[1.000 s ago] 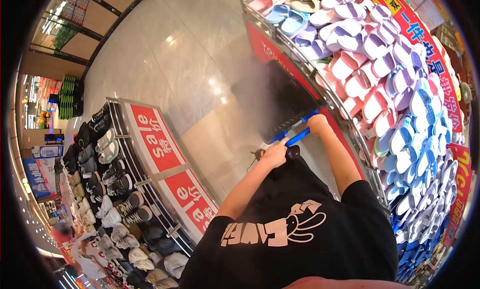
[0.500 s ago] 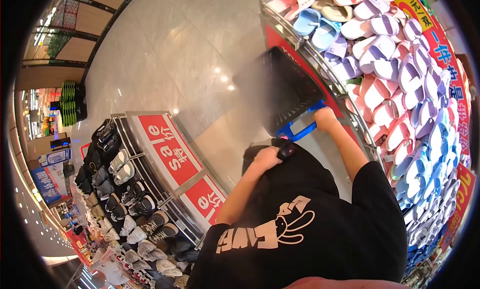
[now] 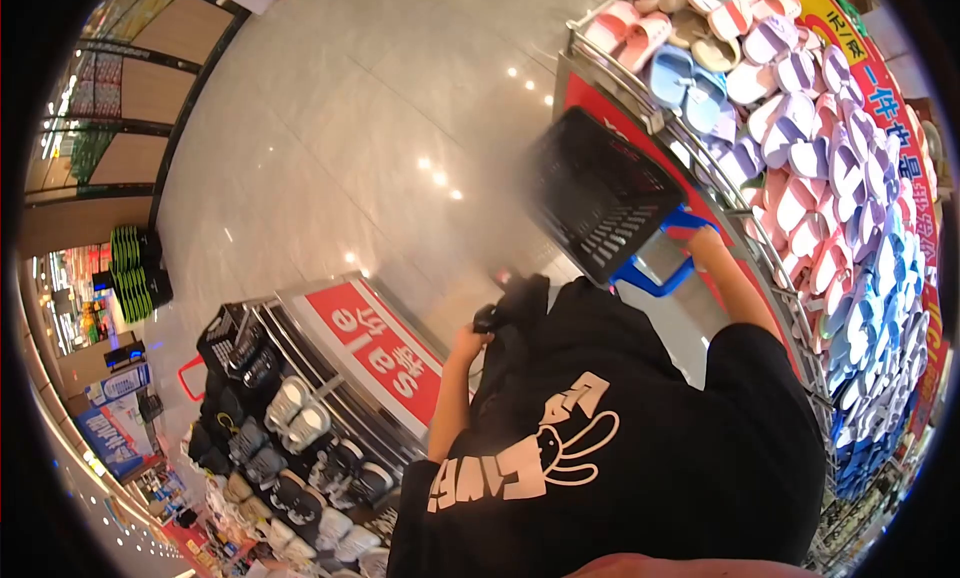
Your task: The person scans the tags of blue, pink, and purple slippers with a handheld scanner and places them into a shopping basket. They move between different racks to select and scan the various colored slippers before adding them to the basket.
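Observation:
My right hand point(image 3: 706, 244) is closed on the blue handle point(image 3: 655, 286) of a black shopping basket point(image 3: 605, 193). The basket hangs tilted beside the slipper bin, and its slotted wall shows. Lower left of the basket, my left hand point(image 3: 468, 343) is closed around a small black object point(image 3: 487, 320), whose kind I cannot make out. That hand is in front of my black clothing, near the red and white sale sign point(image 3: 375, 343) of the shoe bin.
A metal-railed bin heaped with pink, purple and blue slippers point(image 3: 790, 128) stands on the right. Sports shoes point(image 3: 297, 415) fill a railed bin at lower left. Shiny tiled floor point(image 3: 330, 128) lies ahead. Stacked green-and-black baskets point(image 3: 130, 276) stand at far left.
My left hand has moved left and slightly down with the black object, away from the basket. My right hand and the basket appear farther right. The shoe bin sits lower in view.

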Motion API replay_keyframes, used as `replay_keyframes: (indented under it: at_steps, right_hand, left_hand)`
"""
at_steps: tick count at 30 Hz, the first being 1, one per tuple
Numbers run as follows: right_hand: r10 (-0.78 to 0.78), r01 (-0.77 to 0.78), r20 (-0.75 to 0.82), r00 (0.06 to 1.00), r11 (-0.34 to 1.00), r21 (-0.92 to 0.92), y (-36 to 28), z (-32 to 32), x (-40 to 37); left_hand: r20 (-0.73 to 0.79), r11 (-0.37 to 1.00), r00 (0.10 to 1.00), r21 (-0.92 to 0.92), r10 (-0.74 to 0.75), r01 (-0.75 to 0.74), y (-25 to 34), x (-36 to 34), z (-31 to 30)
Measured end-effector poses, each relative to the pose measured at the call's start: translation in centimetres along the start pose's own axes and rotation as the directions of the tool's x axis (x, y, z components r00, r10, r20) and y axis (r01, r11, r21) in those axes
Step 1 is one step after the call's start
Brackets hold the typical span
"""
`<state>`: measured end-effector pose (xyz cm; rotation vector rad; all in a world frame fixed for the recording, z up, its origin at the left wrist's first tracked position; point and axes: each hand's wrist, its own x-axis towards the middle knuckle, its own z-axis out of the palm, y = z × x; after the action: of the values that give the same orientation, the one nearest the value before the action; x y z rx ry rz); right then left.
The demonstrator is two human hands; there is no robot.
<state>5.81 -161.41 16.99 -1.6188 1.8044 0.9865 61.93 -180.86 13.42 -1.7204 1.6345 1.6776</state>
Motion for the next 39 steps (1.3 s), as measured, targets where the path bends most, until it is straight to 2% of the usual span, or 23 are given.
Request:
replay_keyframes:
  at_steps: [2, 3, 6, 8, 10, 11, 12, 14, 16, 18, 20, 21, 22, 23, 24, 25, 26, 27, 28, 31, 33, 37, 39]
  right_hand:
    - [0.107, -0.105, -0.053, 0.993, 0.994, 0.042, -1.2, -0.1, 0.3]
    - [0.152, -0.159, 0.113, 0.982, 0.986, 0.049, -2.2, -1.6, 0.6]
    - [0.237, -0.298, 0.323, 0.916, 0.942, 0.153, -6.4, -5.9, -0.2]
    - [0.260, -0.346, 0.254, 0.932, 0.846, 0.406, -9.7, -6.1, 1.0]
    - [0.226, -0.314, 0.219, 0.949, 0.742, 0.593, -13.5, -6.8, 3.1]
    - [0.163, -0.274, 0.232, 0.959, 0.739, 0.615, -15.3, -8.6, 3.6]
    - [0.097, -0.233, 0.242, 0.966, 0.736, 0.636, -16.9, -10.8, 3.8]
    - [0.101, -0.228, 0.219, 0.970, 0.684, 0.693, -20.2, -10.1, 7.3]
    - [0.047, -0.132, 0.123, 0.991, 0.402, 0.906, -21.1, -12.9, 9.0]
    - [0.087, -0.165, 0.144, 0.986, 0.332, 0.929, -21.1, -12.1, 14.6]
    - [0.062, 0.008, -0.045, 0.997, 0.500, 0.866, -19.7, -13.3, 18.4]
    - [-0.008, -0.190, 0.214, 0.977, 0.429, 0.883, -17.0, -18.6, 20.1]
    - [0.011, -0.132, 0.156, 0.988, 0.588, 0.798, -16.2, -19.2, 22.9]
    - [0.219, -0.121, 0.000, 0.976, 0.538, 0.835, -15.1, -19.5, 25.0]
    - [0.257, -0.068, -0.135, 0.957, 0.651, 0.756, -13.3, -20.8, 26.7]
    - [0.262, -0.030, -0.256, 0.931, 0.751, 0.660, -11.7, -21.9, 28.2]
    - [0.303, -0.024, -0.157, 0.940, 0.518, 0.855, -8.7, -28.4, 24.4]
    - [0.284, 0.111, -0.319, 0.904, 0.565, 0.818, -7.3, -27.2, 26.5]
    - [0.460, 0.079, -0.283, 0.842, 0.413, 0.907, -6.3, -28.4, 26.9]
    - [0.636, 0.079, -0.237, 0.734, 0.267, 0.961, -3.0, -32.9, 25.1]
    - [0.670, 0.106, -0.126, 0.732, 0.070, 0.992, -1.6, -36.2, 23.1]
    - [0.765, 0.045, 0.022, 0.644, -0.068, 0.997, -3.0, -34.7, 24.5]
    - [0.738, -0.103, 0.118, 0.664, -0.066, 0.993, -4.9, -32.8, 26.6]
  left_hand:
    - [-0.029, 1.000, 0.999, -0.006, -0.016, 0.016, -0.2, 1.1, -5.1]
    - [-0.049, 0.999, 0.998, 0.000, -0.051, 0.051, -1.0, 2.3, -7.1]
    - [-0.051, 0.990, 0.992, 0.074, -0.117, 0.121, -1.9, 3.4, -11.8]
    - [-0.008, 0.914, 0.975, 0.349, -0.221, 0.209, -1.8, 6.2, -15.1]
    - [-0.044, 0.931, 0.994, 0.350, -0.097, 0.107, -0.7, 7.6, -16.5]
    - [-0.027, 0.976, 0.996, 0.199, -0.088, 0.092, 0.4, 8.0, -17.1]
    - [-0.019, 0.974, 0.997, 0.213, -0.079, 0.081, 2.6, 8.2, -17.6]
    - [0.055, 0.957, 0.996, 0.284, -0.071, 0.052, 7.5, 9.1, -19.1]
    - [0.068, 0.915, 0.997, 0.400, 0.029, -0.053, 7.3, 13.5, -20.4]
    - [0.098, 0.842, 0.987, 0.516, 0.125, -0.158, 10.2, 17.4, -22.8]
    - [0.175, 0.840, 0.985, 0.534, -0.004, -0.091, 14.4, 19.1, -25.8]
    - [0.190, 0.819, 0.982, 0.565, -0.015, -0.097, 15.7, 19.5, -27.5]
    - [0.200, 0.816, 0.976, 0.548, 0.089, -0.187, 17.4, 20.4, -29.1]
    - [0.209, 0.803, 0.955, 0.520, 0.211, -0.292, 20.1, 22.5, -30.2]
    - [0.227, 0.786, 0.948, 0.534, 0.223, -0.312, 23.1, 24.5, -31.4]
    - [0.150, 0.854, 0.983, 0.492, 0.109, -0.170, 25.3, 26.2, -32.9]
    - [0.081, 0.900, 0.996, 0.435, -0.021, -0.017, 26.8, 27.3, -34.1]
    - [0.066, 0.941, 0.998, 0.338, -0.017, -0.006, 28.7, 28.5, -35.1]
    - [0.047, 0.972, 0.999, 0.233, -0.005, -0.006, 30.8, 29.8, -35.5]
    - [0.105, 0.969, 0.995, 0.246, 0.000, -0.026, 37.5, 33.0, -35.3]
    - [0.155, 0.947, 0.988, 0.321, -0.017, -0.034, 41.7, 34.5, -35.0]
    - [0.355, 0.756, 0.932, 0.589, 0.075, -0.286, 48.2, 39.9, -33.5]
    - [0.389, 0.728, 0.919, 0.611, 0.066, -0.311, 52.8, 41.6, -32.7]
